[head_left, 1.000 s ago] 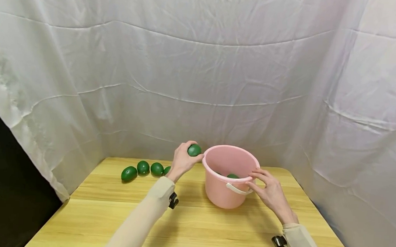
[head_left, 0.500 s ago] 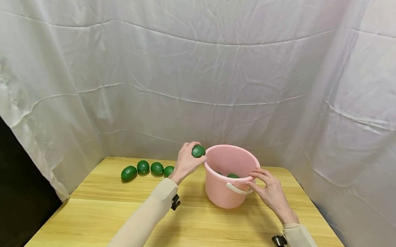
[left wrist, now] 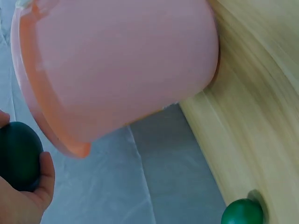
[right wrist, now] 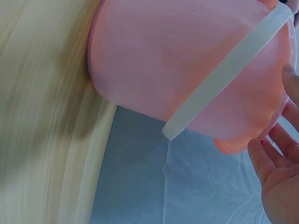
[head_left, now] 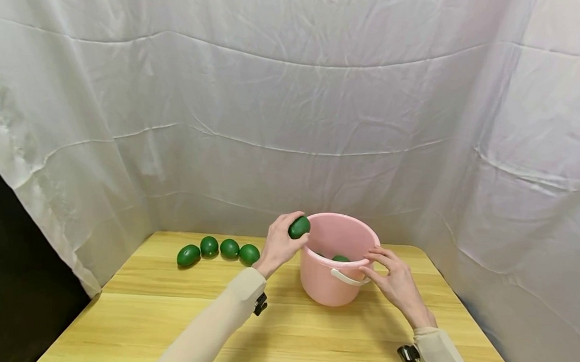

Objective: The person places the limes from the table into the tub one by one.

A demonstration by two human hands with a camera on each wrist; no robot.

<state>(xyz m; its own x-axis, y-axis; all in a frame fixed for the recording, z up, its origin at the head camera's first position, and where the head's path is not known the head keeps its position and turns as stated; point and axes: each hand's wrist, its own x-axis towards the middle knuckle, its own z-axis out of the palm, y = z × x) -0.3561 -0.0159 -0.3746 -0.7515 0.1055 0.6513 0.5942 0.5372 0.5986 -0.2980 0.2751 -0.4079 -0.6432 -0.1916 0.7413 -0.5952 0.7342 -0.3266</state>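
Observation:
My left hand (head_left: 278,249) grips a dark green avocado (head_left: 300,228) between thumb and fingers, right beside the left rim of a pink bucket (head_left: 326,282). In the left wrist view this avocado (left wrist: 19,156) is off the table, level with the bucket's mouth. My right hand (head_left: 396,277) holds the bucket's right rim, thumb on the outer side near the white handle (head_left: 346,277) and fingers over the edge. Inside the bucket, the top of another avocado (head_left: 340,258) shows, with a sliver of one more next to it; the rest of the inside is hidden by the front wall.
Several more avocados (head_left: 230,248) lie in a loose row at the table's back left. The wooden table (head_left: 167,316) ends just behind the bucket, where a pale grey curtain (head_left: 293,105) hangs. Curtain also borders both sides, with a dark area (head_left: 18,277) at far left.
My left hand has moved right with the avocado, up to the bucket's rim, uncovering the rightmost avocado of the row. My right hand and the bucket stay in place.

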